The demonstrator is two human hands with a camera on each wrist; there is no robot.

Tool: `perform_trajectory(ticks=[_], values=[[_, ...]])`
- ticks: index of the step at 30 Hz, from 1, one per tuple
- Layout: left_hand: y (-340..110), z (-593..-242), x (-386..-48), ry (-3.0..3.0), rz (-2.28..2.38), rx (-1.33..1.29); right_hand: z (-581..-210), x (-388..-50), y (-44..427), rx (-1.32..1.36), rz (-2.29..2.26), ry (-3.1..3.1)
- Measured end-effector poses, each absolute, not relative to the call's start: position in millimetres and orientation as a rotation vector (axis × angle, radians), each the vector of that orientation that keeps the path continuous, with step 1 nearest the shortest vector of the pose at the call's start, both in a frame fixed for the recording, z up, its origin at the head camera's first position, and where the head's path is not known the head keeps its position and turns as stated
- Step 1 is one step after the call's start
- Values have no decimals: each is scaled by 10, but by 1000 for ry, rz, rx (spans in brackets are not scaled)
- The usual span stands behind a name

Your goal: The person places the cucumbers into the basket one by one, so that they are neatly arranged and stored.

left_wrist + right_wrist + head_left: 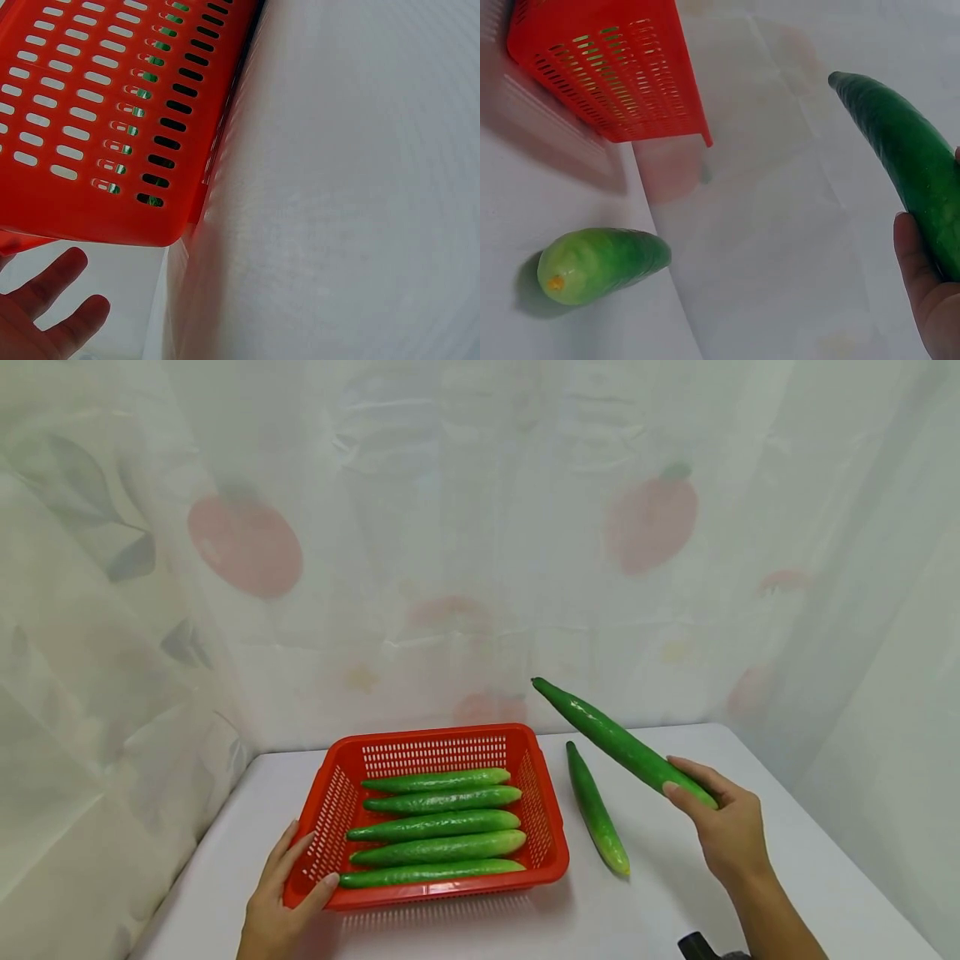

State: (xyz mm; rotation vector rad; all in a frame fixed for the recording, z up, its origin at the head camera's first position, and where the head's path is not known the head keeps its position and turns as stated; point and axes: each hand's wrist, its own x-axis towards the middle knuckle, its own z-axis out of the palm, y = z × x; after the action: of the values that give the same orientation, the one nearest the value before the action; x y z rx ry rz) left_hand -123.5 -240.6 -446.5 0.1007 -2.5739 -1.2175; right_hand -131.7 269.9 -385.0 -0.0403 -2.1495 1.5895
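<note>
My right hand (729,827) grips the paler end of a long green cucumber (618,742), held up at a slant over the table. Its dark, narrow end points to the far left. In the right wrist view, the thumb lies along the raised cucumber (900,142). The left hand (281,889) rests at the near left corner of a red plastic basket (555,827), its thumb on the rim and its fingers spread along the side. Inside the basket, several cucumbers (442,822) lie side by side. Another cucumber (596,810) is on the table between basket and right hand.
The white table (660,902) ends at a back wall of pale plastic sheeting (465,543) printed with fruit. More sheeting hangs at the left (82,735) and right. A black object (697,946) shows at the near edge, below the right hand.
</note>
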Motion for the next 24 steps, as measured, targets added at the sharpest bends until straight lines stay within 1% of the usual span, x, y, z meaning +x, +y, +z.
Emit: perform_trajectory(ticks=[13, 24], values=[[-2417, -4460, -1218, -2581, -1227, 99, -3773, -1360, 2617, 225, 1791, -2052], [-2417, -4468, -1230, -2579, -1224, 99, -3730, -1464, 2496, 323, 1804, -2123]])
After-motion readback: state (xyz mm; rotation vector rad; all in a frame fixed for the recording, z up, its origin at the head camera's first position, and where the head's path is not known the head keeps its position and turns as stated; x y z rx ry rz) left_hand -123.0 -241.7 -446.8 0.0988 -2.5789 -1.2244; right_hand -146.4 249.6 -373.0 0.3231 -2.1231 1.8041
